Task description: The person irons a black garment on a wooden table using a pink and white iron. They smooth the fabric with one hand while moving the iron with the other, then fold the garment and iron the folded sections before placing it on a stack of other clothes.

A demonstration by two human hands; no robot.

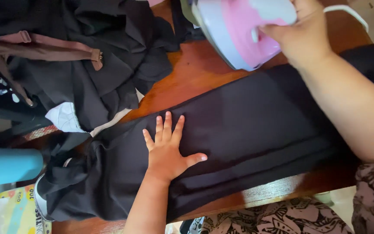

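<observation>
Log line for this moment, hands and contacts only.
left hand: flat on black garment | right hand: gripping pink iron | surface: wooden table

one head camera looks steeply down, close over the wooden table [195, 73].

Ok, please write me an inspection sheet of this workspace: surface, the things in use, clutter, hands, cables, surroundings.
Surface: brown wooden table, mostly covered by fabric.
Things in use: black garment spread flat across the table; pink and pale iron at its upper edge.
Clutter: heap of dark clothes at upper left with a brownish strap; white cloth piece sticking out below the heap.
Hands: left hand flat on the garment, fingers spread; right hand closed on the iron.
Cables: white cord behind the right hand.
Surroundings: blue cylinder and colourful printed packet at lower left; patterned fabric along the bottom edge.
</observation>
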